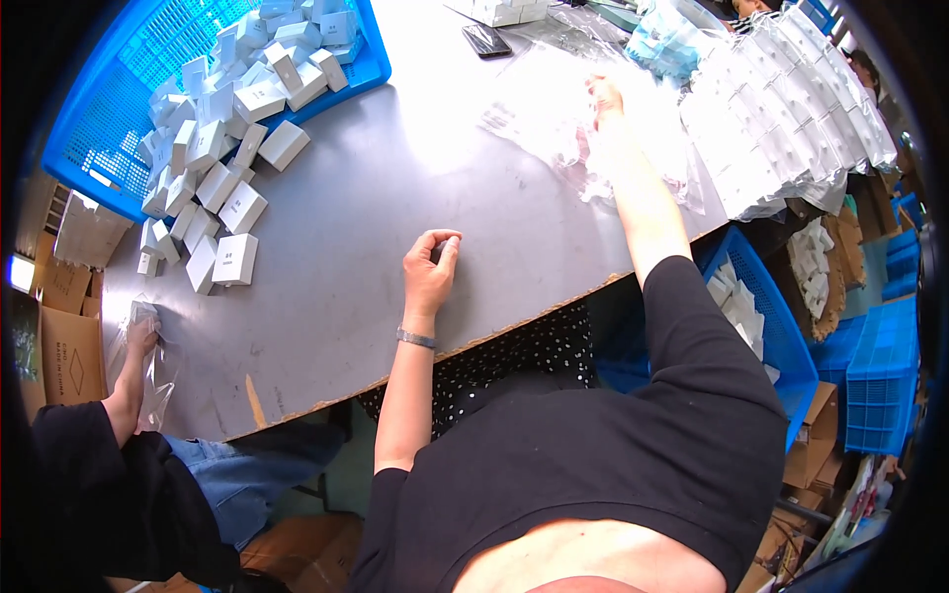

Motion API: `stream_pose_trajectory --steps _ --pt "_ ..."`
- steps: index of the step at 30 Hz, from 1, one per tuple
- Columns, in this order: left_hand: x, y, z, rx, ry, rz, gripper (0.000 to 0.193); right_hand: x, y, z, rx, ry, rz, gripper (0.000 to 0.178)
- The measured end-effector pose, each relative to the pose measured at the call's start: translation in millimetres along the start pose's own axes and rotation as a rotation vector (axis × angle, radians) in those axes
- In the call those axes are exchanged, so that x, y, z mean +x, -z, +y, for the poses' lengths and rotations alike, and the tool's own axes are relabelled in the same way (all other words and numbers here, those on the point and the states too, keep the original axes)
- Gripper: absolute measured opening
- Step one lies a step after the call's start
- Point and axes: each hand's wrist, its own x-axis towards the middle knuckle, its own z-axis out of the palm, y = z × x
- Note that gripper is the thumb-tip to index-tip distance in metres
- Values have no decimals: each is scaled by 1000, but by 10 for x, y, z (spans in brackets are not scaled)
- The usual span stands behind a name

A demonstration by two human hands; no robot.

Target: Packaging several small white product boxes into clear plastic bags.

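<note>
My left hand (429, 276) rests above the grey table (356, 227) with its fingers curled and the thumb bent toward them. Nothing shows in its grasp. Farther off to the right, my right hand (605, 99) reaches over a spread of clear plastic bags (554, 124). Its fingers look bent and closed, but strong glare hides what they grip, if anything. Many small white boxes (235, 259) lie loose at the left of the table, spilling from a tipped blue basket (104, 124).
A co-worker's hand (144, 334) holds a plastic-wrapped item at the left edge. Bagged white boxes (781, 109) are piled at the right. A black phone (486, 41) lies at the back. Below the table's right edge stands a blue crate (788, 346) with white pieces.
</note>
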Motion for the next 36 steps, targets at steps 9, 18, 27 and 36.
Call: stream_pose_trajectory --steps 9,18,27,36 --pt "17 262 184 -891 -23 -14 80 -2133 -1246 -400 -637 1014 -837 8" --pt "-1428 1278 52 -339 218 465 70 -3083 -1943 107 -936 792 -1213 38" --pt "-1559 2365 295 274 13 842 49 -2715 -2145 -186 -1031 821 -1600 39" --pt "-123 1916 131 912 -242 98 59 -2349 -2877 -719 -904 725 -1798 41"
